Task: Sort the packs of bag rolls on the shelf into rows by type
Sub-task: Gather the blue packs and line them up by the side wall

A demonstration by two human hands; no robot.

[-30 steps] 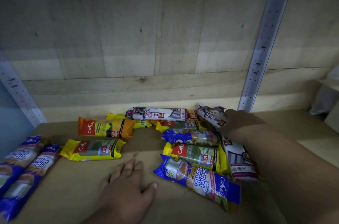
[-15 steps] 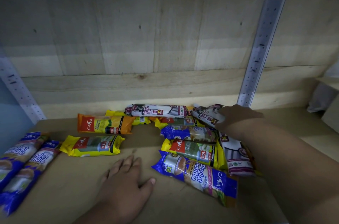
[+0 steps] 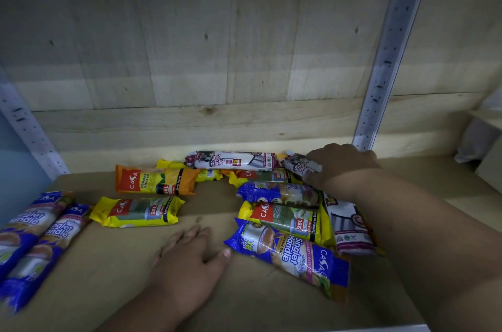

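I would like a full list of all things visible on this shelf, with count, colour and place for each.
Singlet handle packs: four, blue; two side by side at the far left, one front centre-right, one in the pile behind it.
25L packs: at least three, yellow; one alone left of centre, one in the pile, one partly hidden behind.
60L pack: one, orange, back left of the pile.
Draw string packs: three, white and maroon; one along the back board, one under the right hand, one at the pile's right.
Shelf board: one, brown.
Back boards: pale wood.
Uprights: two, grey metal.
Left hand: flat on the shelf.
Right hand: grip on a draw string pack.
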